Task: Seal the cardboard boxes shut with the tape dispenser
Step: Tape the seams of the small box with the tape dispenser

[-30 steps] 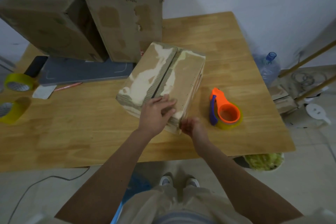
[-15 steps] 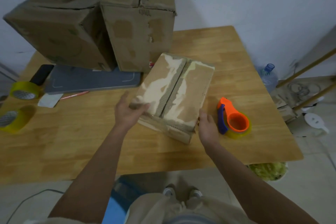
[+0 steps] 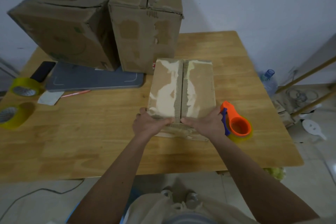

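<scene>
Hands at the near end of a small cardboard box (image 3: 181, 89) lying flat on the table (image 3: 91, 132): left hand (image 3: 148, 125) curled round the near left corner, right hand (image 3: 207, 123) gripping the near right edge, thumbs almost meeting at the centre seam. Flaps closed, seam untaped, top surface torn and patchy. Tape dispenser (image 3: 236, 123), orange with a blue part, just beside the right hand, on the table. Beyond the hands, two bigger boxes (image 3: 145, 23) upright. Far to the left, two yellow tape rolls (image 3: 25, 87), a phone (image 3: 42, 73) and a grey board (image 3: 94, 80).
</scene>
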